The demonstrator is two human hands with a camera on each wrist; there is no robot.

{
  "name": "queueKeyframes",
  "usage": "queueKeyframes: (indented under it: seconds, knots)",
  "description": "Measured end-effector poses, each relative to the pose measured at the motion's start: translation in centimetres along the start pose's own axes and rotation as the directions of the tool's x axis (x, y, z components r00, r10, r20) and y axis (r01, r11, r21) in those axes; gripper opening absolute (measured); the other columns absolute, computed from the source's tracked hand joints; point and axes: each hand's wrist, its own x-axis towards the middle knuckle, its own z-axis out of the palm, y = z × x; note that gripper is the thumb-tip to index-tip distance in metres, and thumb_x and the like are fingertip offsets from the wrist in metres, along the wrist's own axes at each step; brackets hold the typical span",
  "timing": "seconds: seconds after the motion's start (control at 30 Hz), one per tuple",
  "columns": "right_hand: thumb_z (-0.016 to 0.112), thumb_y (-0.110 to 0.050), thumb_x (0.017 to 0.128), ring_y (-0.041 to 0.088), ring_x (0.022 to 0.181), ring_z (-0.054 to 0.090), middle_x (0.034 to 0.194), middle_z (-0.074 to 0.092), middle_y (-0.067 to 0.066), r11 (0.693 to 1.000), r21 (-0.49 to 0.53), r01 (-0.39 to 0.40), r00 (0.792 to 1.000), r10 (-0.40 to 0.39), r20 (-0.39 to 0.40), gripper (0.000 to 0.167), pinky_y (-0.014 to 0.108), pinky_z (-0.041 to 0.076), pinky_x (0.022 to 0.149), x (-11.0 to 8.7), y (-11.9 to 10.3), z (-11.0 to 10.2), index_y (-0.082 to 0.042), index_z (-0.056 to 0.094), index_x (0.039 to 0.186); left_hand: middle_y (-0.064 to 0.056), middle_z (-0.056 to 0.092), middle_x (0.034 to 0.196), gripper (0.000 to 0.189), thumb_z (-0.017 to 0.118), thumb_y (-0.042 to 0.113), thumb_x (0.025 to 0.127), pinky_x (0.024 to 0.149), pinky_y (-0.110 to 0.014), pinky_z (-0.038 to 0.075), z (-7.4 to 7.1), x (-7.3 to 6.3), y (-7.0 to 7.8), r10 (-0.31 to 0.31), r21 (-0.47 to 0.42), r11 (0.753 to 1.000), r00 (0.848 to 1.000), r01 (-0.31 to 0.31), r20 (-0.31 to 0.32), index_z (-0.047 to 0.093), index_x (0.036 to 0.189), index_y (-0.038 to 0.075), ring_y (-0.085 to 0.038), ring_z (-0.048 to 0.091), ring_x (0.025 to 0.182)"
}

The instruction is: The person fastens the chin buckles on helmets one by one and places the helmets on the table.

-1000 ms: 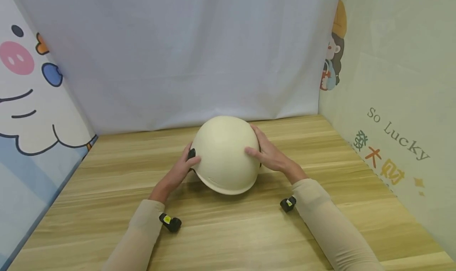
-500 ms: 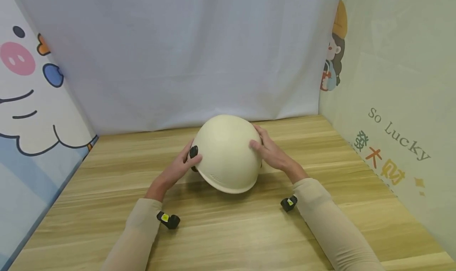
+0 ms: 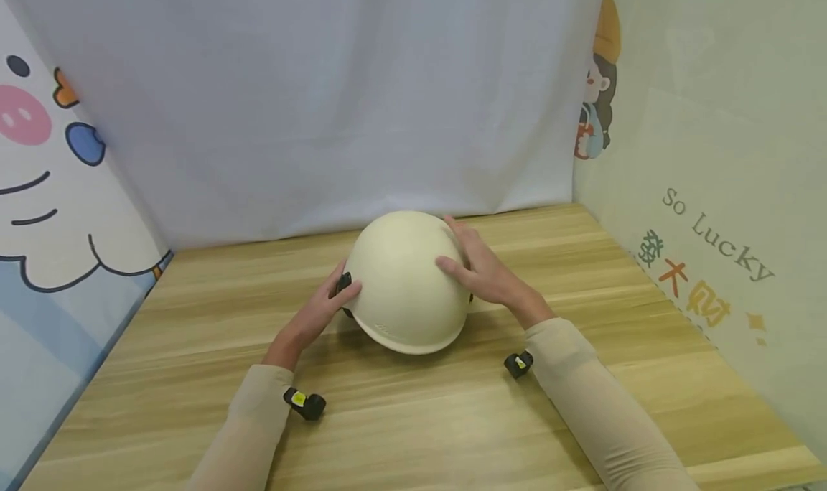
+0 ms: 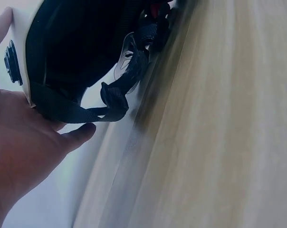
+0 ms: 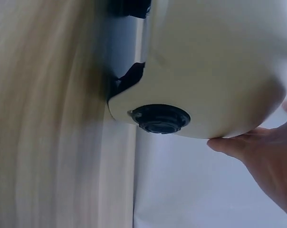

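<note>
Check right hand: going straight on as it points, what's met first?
The helmet: the right hand is against its side. Beyond it, probably the white curtain, though depth is unclear.

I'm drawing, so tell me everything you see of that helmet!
The helmet is cream, smooth and domed, seemingly hard plastic, with a black fitting on each side and black straps beneath. Its opening faces down over the wooden table; I can't tell if it's resting there. The left hand and right hand hold its sides.
</note>
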Motion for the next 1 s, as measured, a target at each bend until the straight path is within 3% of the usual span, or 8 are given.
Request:
queueKeyframes:
  seconds: [0.1,0.17,0.33,0.47,0.67,0.87,1.0]
  knots:
    - [0.048,-0.048,0.100,0.040,0.146,0.021,0.164,0.007,0.014,1.000,-0.017,0.008,1.000,-0.008,0.013,0.066,0.067,0.030,0.106,0.0,-0.1,0.1,-0.027,0.024,0.157,0.007,0.003,0.165,0.072,0.047,0.049,0.101,0.120,-0.055,0.008,-0.1,-0.2,0.0,-0.003,-0.021,1.000,1.000,0.002,-0.015,0.006,0.158,0.035,-0.019,0.001,0.152]
    - [0.045,-0.050,0.100,0.040,0.148,0.016,0.165,0.001,0.011,1.000,-0.028,0.008,1.000,-0.007,0.023,0.064,0.068,0.028,0.106,0.0,-0.2,0.1,-0.028,0.025,0.157,0.007,0.005,0.165,0.070,0.047,0.046,0.101,0.119,-0.054,0.013,-0.1,-0.3,0.1,0.018,-0.041,0.999,1.000,-0.018,-0.015,0.006,0.157,0.037,-0.020,0.009,0.151]
    - [0.043,-0.066,0.094,0.035,0.151,0.008,0.166,0.001,0.006,0.999,-0.049,0.010,0.999,-0.007,0.046,0.083,0.066,0.020,0.111,0.0,-0.2,0.4,-0.023,0.014,0.159,-0.001,0.021,0.161,0.064,0.046,0.029,0.104,0.109,-0.032,0.037,-0.4,-0.2,0.4,0.159,-0.126,0.979,0.987,-0.160,-0.018,0.011,0.157,0.036,-0.016,0.049,0.130]
    - [0.046,-0.072,0.089,0.035,0.151,0.007,0.166,0.001,0.008,1.000,-0.023,-0.002,0.999,0.003,0.042,0.093,0.065,0.020,0.112,-0.1,-0.4,0.6,-0.022,0.010,0.159,-0.017,0.033,0.153,0.068,0.047,0.016,0.102,0.099,-0.021,0.043,-0.5,-0.1,0.8,0.237,-0.210,0.949,0.972,-0.234,-0.014,0.009,0.158,0.024,-0.013,0.062,0.111]
    - [0.048,-0.071,0.088,0.036,0.151,0.008,0.165,0.002,0.010,0.999,-0.002,-0.036,0.999,0.036,0.033,0.093,0.066,0.019,0.111,-0.6,-0.4,0.5,-0.024,0.010,0.159,-0.023,0.023,0.156,0.079,0.051,0.015,0.099,0.099,-0.015,0.040,0.2,-0.3,1.4,0.171,-0.278,0.945,0.985,-0.175,-0.040,-0.005,0.155,0.008,-0.004,0.056,0.115]
    - [0.048,-0.070,0.088,0.037,0.150,0.012,0.165,0.005,0.011,0.999,0.009,-0.034,0.999,0.034,0.008,0.092,0.067,0.023,0.109,-0.4,-0.2,0.4,-0.024,0.011,0.159,-0.019,0.039,0.143,0.063,0.050,0.017,0.100,0.100,-0.016,0.039,0.8,-0.1,1.7,0.156,-0.250,0.951,0.981,-0.180,-0.113,0.011,0.150,0.010,-0.004,0.055,0.116]
    - [0.047,-0.071,0.088,0.039,0.148,0.016,0.164,0.007,0.012,0.999,0.033,-0.025,1.000,0.025,-0.001,0.094,0.067,0.026,0.107,-0.2,0.0,0.2,-0.022,0.011,0.159,-0.016,0.038,0.145,0.060,0.049,0.022,0.103,0.102,-0.016,0.038,1.2,0.1,1.8,0.198,-0.192,0.955,0.968,-0.225,-0.153,0.013,0.149,0.009,-0.008,0.049,0.124]
